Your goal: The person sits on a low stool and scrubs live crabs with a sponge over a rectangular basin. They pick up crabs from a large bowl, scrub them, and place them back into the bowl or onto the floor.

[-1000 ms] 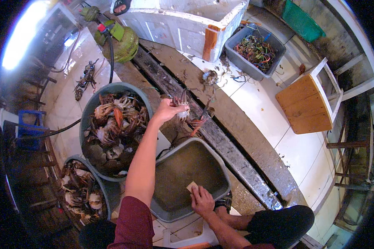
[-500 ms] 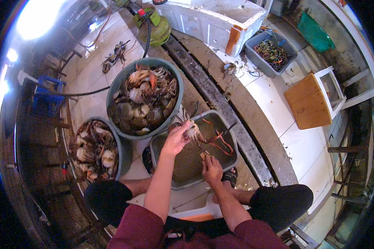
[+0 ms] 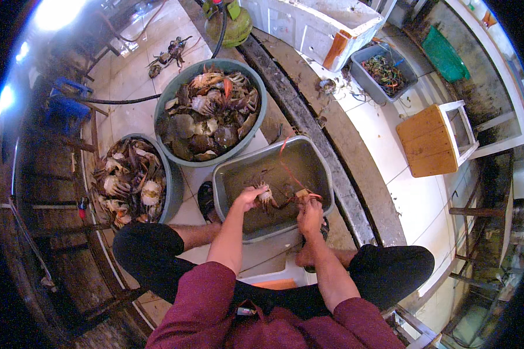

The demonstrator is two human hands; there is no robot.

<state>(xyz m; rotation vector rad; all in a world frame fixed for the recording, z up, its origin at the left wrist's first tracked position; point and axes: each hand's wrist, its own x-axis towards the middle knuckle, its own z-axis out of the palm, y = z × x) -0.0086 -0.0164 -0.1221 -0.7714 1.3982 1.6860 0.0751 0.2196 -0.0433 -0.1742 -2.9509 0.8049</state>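
Note:
A crab (image 3: 265,196) with a pale underside is gripped in my left hand (image 3: 251,198), low over a grey rectangular basin (image 3: 215,189) of murky brown water. One of its legs or claws reaches toward my right hand (image 3: 310,215). That hand is closed on a small tan block (image 3: 302,193), which looks like wood or a brush back; its exact kind is unclear. A reddish strand (image 3: 283,154) runs from beyond the basin's far rim down to my right fingers.
A round tub (image 3: 164,148) heaped with crabs stands beyond the basin, and another crab-filled tub (image 3: 172,192) is at left. Crabs (image 3: 170,53) lie on the tiles. A gutter (image 3: 308,110), a wooden stool (image 3: 428,139), a grey bin (image 3: 364,81) of strands and a foam box (image 3: 300,35) are right.
My left hand has brought the crab nearer to me and lower over the basin. My right hand has shifted right and up with the tan block. The reddish strands hang differently.

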